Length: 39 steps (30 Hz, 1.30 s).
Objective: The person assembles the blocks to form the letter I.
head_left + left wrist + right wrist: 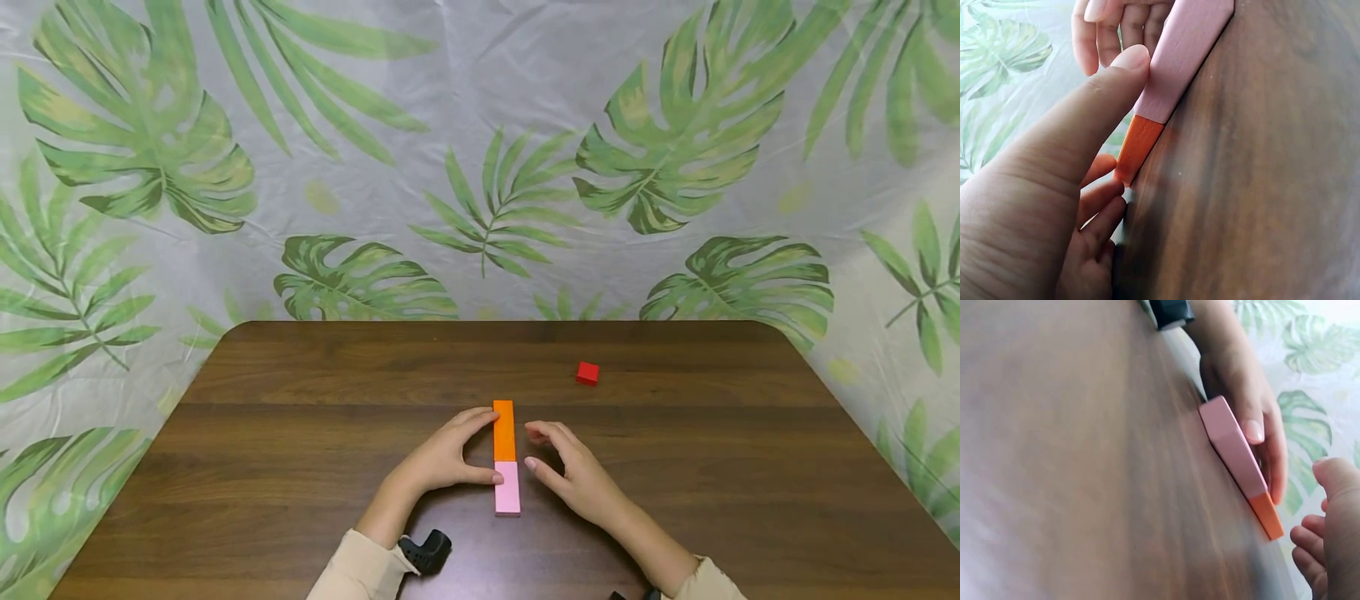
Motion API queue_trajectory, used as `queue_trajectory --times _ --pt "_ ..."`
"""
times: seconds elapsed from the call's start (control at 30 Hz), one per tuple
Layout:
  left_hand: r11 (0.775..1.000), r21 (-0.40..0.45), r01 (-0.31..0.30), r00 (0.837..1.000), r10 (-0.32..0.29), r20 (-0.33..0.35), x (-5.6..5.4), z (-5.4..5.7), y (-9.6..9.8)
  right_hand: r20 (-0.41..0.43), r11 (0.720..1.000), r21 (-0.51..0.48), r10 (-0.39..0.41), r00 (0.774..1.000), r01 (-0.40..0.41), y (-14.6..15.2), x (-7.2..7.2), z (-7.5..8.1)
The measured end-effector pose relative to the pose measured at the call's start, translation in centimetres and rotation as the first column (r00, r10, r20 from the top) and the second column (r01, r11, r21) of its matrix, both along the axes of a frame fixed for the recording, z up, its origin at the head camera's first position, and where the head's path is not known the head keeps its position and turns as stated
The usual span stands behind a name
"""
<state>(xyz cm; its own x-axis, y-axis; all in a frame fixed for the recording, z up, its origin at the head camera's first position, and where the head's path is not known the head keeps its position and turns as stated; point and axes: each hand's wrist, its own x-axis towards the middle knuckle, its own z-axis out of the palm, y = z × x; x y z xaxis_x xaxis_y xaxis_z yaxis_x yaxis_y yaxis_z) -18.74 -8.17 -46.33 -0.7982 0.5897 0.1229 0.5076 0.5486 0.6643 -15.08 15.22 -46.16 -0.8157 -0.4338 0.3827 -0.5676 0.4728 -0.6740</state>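
An orange block (504, 431) and a pink block (507, 492) lie flat on the table, end to end in one line, the orange one farther away. My left hand (450, 454) is at their left side, its thumb touching the pink block (1188, 56) and its fingertips at the orange block (1139, 145). The thumb and fingers are spread wide rather than wrapped round either block. To the right of the blocks is my right hand (573, 475), a small gap away, fingers loosely bent and holding nothing.
A small red block (588, 373) sits farther back on the brown wooden table (300, 467), right of the line. Behind the table's far edge hangs a leaf-patterned cloth (510, 83). A black wrist device (427, 552) is on the left wrist.
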Motion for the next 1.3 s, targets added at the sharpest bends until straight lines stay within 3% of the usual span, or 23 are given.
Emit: queue_trajectory --times 0.33,0.7,1.07,1.3 --pt "1.000 0.000 -0.004 1.000 0.004 -0.007 0.0 0.1 0.0 -0.067 0.995 0.000 -0.104 0.992 0.104 0.9 -2.7 -0.2" --pt "1.000 -0.009 -0.007 1.000 0.007 -0.009 0.0 0.0 0.0 -0.161 0.971 -0.029 -0.238 0.958 0.236 3.0 -6.7 -0.5" --pt "1.000 -0.007 -0.007 1.000 0.007 0.000 -0.1 0.1 0.0 -0.086 0.933 -0.035 -0.360 0.929 0.358 4.9 -8.8 -0.7" --pt "1.000 -0.011 -0.002 1.000 0.002 -0.005 -0.1 0.1 0.0 -0.009 0.913 -0.014 -0.407 0.913 0.407 5.5 -9.1 -0.9"
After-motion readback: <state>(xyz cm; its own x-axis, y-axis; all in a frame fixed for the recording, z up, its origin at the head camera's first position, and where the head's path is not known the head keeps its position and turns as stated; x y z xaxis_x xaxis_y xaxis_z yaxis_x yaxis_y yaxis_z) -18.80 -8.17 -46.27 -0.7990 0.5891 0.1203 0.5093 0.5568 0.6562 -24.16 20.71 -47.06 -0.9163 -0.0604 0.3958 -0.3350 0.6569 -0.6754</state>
